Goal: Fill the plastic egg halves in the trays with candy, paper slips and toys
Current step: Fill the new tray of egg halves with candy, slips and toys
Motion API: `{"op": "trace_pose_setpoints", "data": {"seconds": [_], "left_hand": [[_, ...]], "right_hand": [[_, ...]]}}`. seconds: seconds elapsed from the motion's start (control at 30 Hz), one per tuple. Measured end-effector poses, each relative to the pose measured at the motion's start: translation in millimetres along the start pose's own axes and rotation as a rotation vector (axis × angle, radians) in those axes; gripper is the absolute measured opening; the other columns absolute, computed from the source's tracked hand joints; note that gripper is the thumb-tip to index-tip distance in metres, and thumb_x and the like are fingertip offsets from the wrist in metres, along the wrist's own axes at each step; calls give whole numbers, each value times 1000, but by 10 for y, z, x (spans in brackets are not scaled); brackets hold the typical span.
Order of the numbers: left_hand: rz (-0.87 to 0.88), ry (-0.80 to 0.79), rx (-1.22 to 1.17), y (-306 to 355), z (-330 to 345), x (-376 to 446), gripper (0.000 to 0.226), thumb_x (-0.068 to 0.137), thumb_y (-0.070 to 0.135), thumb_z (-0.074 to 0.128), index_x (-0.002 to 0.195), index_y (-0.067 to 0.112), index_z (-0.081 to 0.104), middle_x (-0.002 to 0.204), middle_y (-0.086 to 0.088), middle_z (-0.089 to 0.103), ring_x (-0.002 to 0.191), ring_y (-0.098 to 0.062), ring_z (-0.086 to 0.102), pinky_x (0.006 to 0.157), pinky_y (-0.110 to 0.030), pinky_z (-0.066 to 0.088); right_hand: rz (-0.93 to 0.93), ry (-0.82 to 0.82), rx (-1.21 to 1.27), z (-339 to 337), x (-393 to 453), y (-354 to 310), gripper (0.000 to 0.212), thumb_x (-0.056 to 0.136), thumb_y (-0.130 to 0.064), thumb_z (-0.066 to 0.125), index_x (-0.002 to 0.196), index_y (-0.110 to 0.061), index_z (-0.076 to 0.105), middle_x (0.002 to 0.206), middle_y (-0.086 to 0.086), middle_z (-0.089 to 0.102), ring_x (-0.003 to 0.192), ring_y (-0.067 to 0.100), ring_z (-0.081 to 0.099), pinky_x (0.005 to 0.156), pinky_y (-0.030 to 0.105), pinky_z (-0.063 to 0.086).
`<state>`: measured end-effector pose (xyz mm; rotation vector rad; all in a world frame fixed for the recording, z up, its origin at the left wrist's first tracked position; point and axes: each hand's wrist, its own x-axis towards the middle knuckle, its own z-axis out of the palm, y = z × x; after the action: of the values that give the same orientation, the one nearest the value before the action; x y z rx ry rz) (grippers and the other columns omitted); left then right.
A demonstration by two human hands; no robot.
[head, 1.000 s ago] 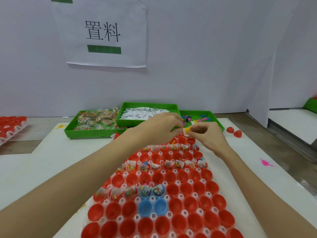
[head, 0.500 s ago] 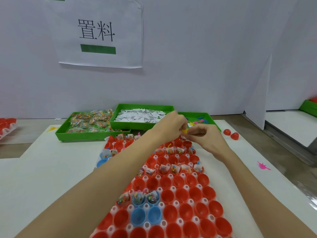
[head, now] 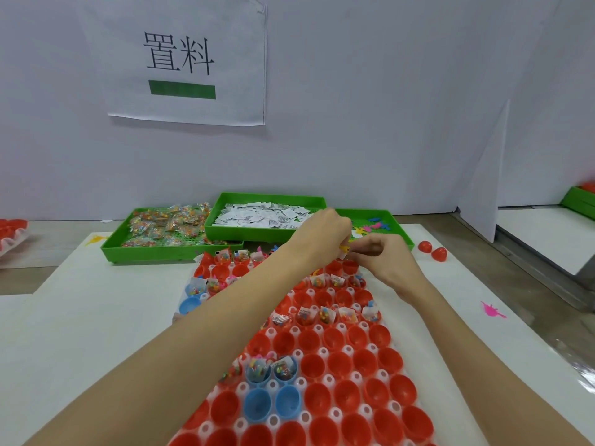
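Observation:
A white tray of red and a few blue egg halves runs from the near edge toward the back. Several far halves hold candy packets and paper slips; the near red halves hold nothing. My left hand and my right hand meet above the tray's far end, both pinching a small yellow toy. Behind them stand three green bins: candy packets, paper slips and small coloured toys.
Two loose red egg halves lie right of the toy bin. A pink toy lies on the white mat at right, a yellow one at far left. Another tray of red halves sits at the left edge. A white partition stands at right.
My view has shifted up and right, so the tray's far rows and left blue halves show. Both hands stay together on the yellow toy, which is more hidden between the fingers.

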<state>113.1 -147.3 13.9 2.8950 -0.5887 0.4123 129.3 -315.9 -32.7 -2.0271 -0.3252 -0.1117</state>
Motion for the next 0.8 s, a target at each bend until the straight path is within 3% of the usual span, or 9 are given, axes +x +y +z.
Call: {"op": "trace_pose_setpoints", "data": {"seconds": [0.1, 0.3, 0.47, 0.53, 0.6, 0.73, 0.8], "left_hand": [[-19, 7, -16, -11, 22, -3, 14, 90, 7, 72, 103, 11, 76, 100, -11, 69, 103, -30, 61, 79, -37, 51], [-17, 11, -31, -16, 54, -31, 12, 90, 7, 73, 99, 11, 80, 97, -9, 74, 102, -29, 62, 85, -42, 55], [38, -106, -28, -13, -16, 8, 19, 94, 0, 66, 106, 8, 79, 103, -11, 74, 103, -31, 63, 90, -44, 54], [73, -156, -13, -17, -50, 19, 18, 96, 0, 63, 104, 6, 78, 98, -10, 73, 103, -31, 62, 90, -44, 52], [81, -168, -13, -14, -65, 13, 16, 99, 3, 62, 104, 4, 77, 91, -8, 68, 103, -31, 60, 91, -45, 52], [39, -91, -6, 31, -31, -11, 12, 94, 4, 64, 98, 5, 76, 79, -6, 61, 95, -31, 64, 87, -44, 54], [0, -39, -22, 44, -5, -16, 5, 92, 6, 69, 93, 6, 74, 74, -4, 57, 91, -32, 65, 83, -44, 55]], "right_hand": [[21, 9, 27, 3, 4, 3, 20, 83, -5, 82, 81, -24, 76, 81, -6, 78, 79, 3, 74, 69, 13, 56], [90, 34, 91, 66, 25, 26, 17, 83, -1, 80, 84, -17, 74, 85, 3, 78, 86, 17, 75, 81, 31, 61], [153, 97, 207, 175, 15, 35, 24, 77, 1, 84, 96, -6, 72, 92, 13, 75, 91, 27, 73, 81, 38, 61], [138, 101, 228, 190, 7, 41, 24, 75, 3, 85, 96, -3, 74, 94, 15, 76, 93, 30, 73, 80, 35, 61], [123, 93, 211, 176, 4, 43, 23, 76, 3, 84, 95, -5, 75, 92, 12, 77, 93, 27, 74, 77, 30, 60], [96, 45, 143, 114, 8, 26, 17, 83, 1, 79, 96, -11, 78, 92, 4, 79, 93, 18, 75, 90, 38, 61], [69, 35, 110, 103, 0, 12, 17, 88, -1, 74, 96, -16, 79, 91, -2, 79, 92, 13, 75, 90, 36, 60]]}}
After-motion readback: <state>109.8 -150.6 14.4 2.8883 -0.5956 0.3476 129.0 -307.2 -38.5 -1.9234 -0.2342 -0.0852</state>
